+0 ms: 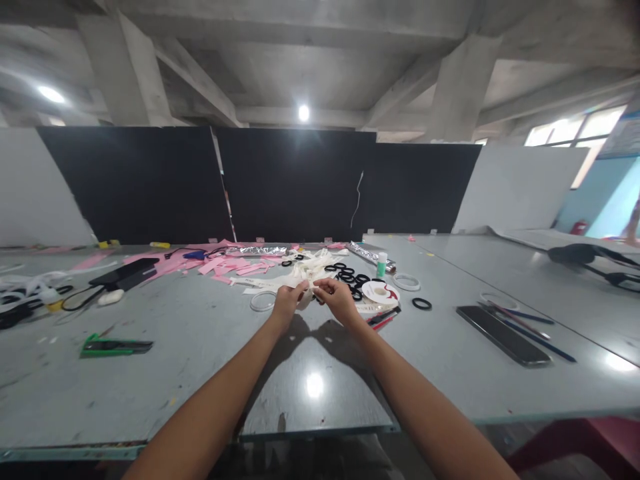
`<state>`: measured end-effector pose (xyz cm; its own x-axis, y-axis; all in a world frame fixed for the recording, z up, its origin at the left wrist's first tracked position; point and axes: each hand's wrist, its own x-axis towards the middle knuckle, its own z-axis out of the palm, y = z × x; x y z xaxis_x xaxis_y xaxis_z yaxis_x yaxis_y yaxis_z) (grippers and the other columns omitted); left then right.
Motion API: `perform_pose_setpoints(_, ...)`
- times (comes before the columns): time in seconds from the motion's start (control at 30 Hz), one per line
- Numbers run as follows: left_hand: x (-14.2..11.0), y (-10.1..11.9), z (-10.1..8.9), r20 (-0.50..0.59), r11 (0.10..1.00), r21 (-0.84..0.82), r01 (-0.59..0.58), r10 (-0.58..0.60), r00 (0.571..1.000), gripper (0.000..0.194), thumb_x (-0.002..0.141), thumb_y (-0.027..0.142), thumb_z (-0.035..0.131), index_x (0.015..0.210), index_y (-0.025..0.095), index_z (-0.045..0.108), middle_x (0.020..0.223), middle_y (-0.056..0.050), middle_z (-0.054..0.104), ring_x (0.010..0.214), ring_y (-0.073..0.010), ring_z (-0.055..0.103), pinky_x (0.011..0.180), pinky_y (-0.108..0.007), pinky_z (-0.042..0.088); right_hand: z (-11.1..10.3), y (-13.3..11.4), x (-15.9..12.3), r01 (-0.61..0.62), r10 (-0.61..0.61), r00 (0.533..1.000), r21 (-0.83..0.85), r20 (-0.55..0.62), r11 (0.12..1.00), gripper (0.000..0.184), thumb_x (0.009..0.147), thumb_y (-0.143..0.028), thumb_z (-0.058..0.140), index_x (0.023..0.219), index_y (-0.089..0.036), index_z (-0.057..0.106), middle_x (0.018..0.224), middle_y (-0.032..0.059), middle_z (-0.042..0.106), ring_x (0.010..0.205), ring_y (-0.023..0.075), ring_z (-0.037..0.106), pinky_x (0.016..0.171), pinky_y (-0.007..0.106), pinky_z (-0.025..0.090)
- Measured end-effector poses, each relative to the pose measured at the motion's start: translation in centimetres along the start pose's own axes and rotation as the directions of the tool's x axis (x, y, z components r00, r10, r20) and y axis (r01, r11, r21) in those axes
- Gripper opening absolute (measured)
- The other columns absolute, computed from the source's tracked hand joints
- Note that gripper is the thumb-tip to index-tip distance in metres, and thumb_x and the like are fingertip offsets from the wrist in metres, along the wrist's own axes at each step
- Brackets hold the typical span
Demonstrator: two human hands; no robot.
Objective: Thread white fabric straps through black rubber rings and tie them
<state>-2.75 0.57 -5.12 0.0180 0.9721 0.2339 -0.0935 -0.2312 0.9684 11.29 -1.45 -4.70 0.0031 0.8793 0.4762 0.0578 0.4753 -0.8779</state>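
Forearms [425, 400] lead to left hand [287, 305] and right hand [341, 300], fingers [324, 287] pinching what's probably cream ribbon [306, 298].

Grey table [125, 393]: green cutter [117, 347], pink strips [235, 266], phone [497, 335].

From the tangled cream ribbon [310, 264], round black rings [345, 275] lie at three o'clock, flat pink strips [220, 265] at ten. A green plastic cutter [117, 347] lies at eight, a black rectangular slab [503, 335] at four.
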Motion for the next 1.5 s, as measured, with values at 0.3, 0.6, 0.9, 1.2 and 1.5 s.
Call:
perform_pose_setpoints(0.3, 0.6, 0.5, -0.8, -0.164, 0.971, 0.009, -0.239, 0.237, 0.958, 0.05, 0.071, 0.044, 0.066, 0.112, 0.018, 0.054, 0.095, -0.005, 0.062, 0.08, -0.0156, 0.058, 0.074, -0.027, 0.044, -0.8, 0.6, 0.1, 0.143, -0.192, 0.977, -0.389, -0.091, 0.91, 0.018, 0.075, -0.031, 0.062, 0.084, -0.017, 0.07, 0.08, 0.005, 0.067, 0.07, 0.0163, 0.057, 0.066, 0.028, 0.044)
perform_pose_setpoints(0.6, 0.2, 1.7, -1.7, 0.091, 0.733, 0.531, -0.425, 0.45, 0.889, 0.022, 0.073, 0.04, 0.065, 0.081, 0.02, 0.068, 0.083, -0.002, 0.066, 0.083, -0.02, 0.056, 0.088, -0.033, 0.035, -0.9, 0.2, -0.2, 0.358, -0.362, 0.925, -0.575, 0.112, 0.736, 0.012, 0.08, -0.018, 0.059, 0.085, -0.018, 0.069, 0.076, 0.0044, 0.06, 0.072, 0.0161, 0.055, 0.068, 0.026, 0.041)
perform_pose_setpoints(0.9, 0.9, 0.5, -1.2, 0.12, 0.958, 0.158, -0.239, 0.221, 0.968, 0.028, 0.069, 0.042, 0.067, 0.071, 0.014, 0.062, 0.058, 0.004, 0.053, 0.057, -0.01, 0.046, 0.057, -0.021, 0.034, -0.6, -0.1, -0.5, 0.332, -0.334, 0.937, -0.574, 0.105, 0.749, 0.015, 0.084, -0.031, 0.059, 0.084, -0.018, 0.067, 0.079, 0.0049, 0.063, 0.078, 0.0174, 0.056, 0.072, 0.028, 0.041)
perform_pose_setpoints(1.2, 0.4, 1.1, -0.3, 0.149, 0.921, -0.378, 0.091, -0.037, 0.988, 0.039, 0.055, 0.031, 0.08, 0.083, 0.015, 0.059, 0.069, 0.003, 0.06, 0.06, -0.0082, 0.054, 0.062, -0.021, 0.041, -0.3, 0.5, -0.1, 0.258, -0.267, 0.963, -0.463, 0.047, 0.848, 0.014, 0.082, -0.03, 0.06, 0.081, -0.02, 0.069, 0.081, 0.0035, 0.069, 0.078, 0.0165, 0.061, 0.073, 0.026, 0.043)
perform_pose_setpoints(1.5, 0.0, 1.4, -0.8, 0.257, 0.982, -0.186, 0.016, 0.033, 0.966, 0.032, 0.06, 0.03, 0.073, 0.087, 0.013, 0.067, 0.073, 0.0, 0.065, 0.068, -0.0126, 0.057, 0.068, -0.023, 0.041, -0.5, 0.1, -0.4, 0.302, -0.29, 0.952, -0.485, 0.102, 0.821, 0.015, 0.084, -0.029, 0.059, 0.081, -0.02, 0.07, 0.078, 0.0038, 0.067, 0.076, 0.0162, 0.06, 0.07, 0.026, 0.042)
